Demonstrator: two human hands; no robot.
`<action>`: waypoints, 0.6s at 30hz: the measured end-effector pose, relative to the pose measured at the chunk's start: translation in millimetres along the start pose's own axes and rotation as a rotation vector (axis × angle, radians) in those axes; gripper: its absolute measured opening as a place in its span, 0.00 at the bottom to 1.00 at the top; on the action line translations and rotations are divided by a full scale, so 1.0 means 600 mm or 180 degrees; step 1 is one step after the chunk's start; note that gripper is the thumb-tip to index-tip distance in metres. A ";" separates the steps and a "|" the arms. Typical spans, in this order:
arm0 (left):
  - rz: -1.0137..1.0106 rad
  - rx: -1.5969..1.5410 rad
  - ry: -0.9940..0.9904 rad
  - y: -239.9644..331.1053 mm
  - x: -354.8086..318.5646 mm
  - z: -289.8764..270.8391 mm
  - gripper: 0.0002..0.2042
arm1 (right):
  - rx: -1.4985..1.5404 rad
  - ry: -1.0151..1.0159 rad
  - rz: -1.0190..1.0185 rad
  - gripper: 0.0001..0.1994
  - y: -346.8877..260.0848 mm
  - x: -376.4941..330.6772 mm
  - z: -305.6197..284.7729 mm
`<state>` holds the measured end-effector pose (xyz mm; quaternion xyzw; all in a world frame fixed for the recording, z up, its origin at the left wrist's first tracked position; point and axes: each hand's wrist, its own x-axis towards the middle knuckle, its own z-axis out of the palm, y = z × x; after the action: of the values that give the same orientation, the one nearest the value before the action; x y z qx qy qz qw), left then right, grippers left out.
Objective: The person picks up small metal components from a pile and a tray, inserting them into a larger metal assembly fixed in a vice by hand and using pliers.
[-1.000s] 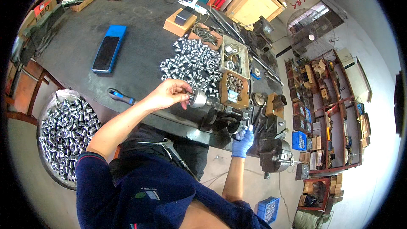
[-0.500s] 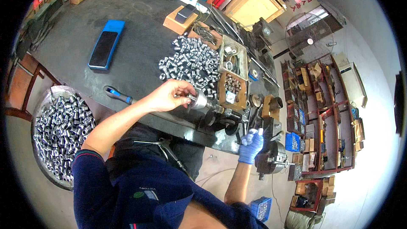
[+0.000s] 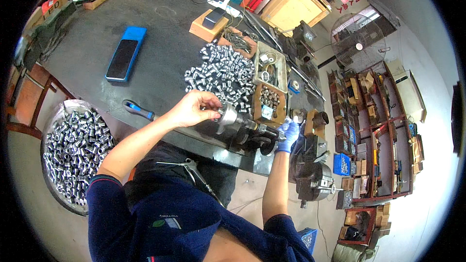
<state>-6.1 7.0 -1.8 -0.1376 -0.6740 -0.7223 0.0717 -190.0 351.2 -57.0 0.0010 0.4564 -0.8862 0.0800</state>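
My bare left hand [image 3: 196,108] is closed at the mouth of a silver chuck [image 3: 227,115], pinching a small metal fitting [image 3: 221,111] mostly hidden by the fingers. The chuck sits at the left end of a dark spindle fixture [image 3: 250,127] on the bench edge. My right hand [image 3: 290,135], in a blue glove, is closed at the fixture's right end; what its fingers grip there is hidden. A heap of shiny metal fittings [image 3: 221,75] lies just behind the chuck.
A round tub [image 3: 44,157] of fittings stands at the left. On the bench [image 3: 160,60] are a phone [image 3: 122,58] on a blue box, a blue-handled tool [image 3: 138,110], and a wooden tray [image 3: 259,114] of small parts. A vise [image 3: 315,184], an air gun [image 3: 191,165] and a fan [image 3: 359,46] are also around.
My right hand has moved up and away from me, to the right end of the spindle fixture. The left hand stays at the chuck. The whole view has shifted slightly.
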 end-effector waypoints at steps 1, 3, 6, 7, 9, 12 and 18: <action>0.0037 0.0030 -0.0003 0.001 0.001 0.000 0.08 | -0.0556 0.0815 -0.0553 0.13 0.027 -0.009 0.002; 0.0059 0.0037 -0.0073 0.003 0.008 0.004 0.09 | -0.0357 0.0950 -0.0344 0.12 0.057 -0.017 -0.062; -0.0131 0.0016 -0.0062 -0.002 0.000 -0.006 0.11 | -0.0095 0.0805 -0.0042 0.13 0.063 -0.098 -0.040; -0.0215 -0.0007 -0.0087 -0.003 -0.001 -0.007 0.12 | -0.0009 0.0746 0.0042 0.13 0.053 -0.128 -0.028; -0.0117 0.0062 -0.0047 -0.005 -0.002 -0.007 0.11 | 0.0147 0.0540 0.0179 0.12 0.033 -0.166 -0.015; -0.0217 -0.0267 0.0001 -0.001 0.000 0.001 0.09 | 0.0225 0.0474 0.0325 0.09 0.028 -0.167 -0.043; -0.0515 -0.0523 0.0029 -0.002 0.000 0.003 0.06 | -0.0089 0.0957 0.0025 0.08 0.063 -0.091 -0.012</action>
<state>-6.0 8.9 -2.8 -0.0849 -0.6210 -0.7792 0.0046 -131.5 343.2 -88.0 0.1343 0.4755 -0.8693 0.0143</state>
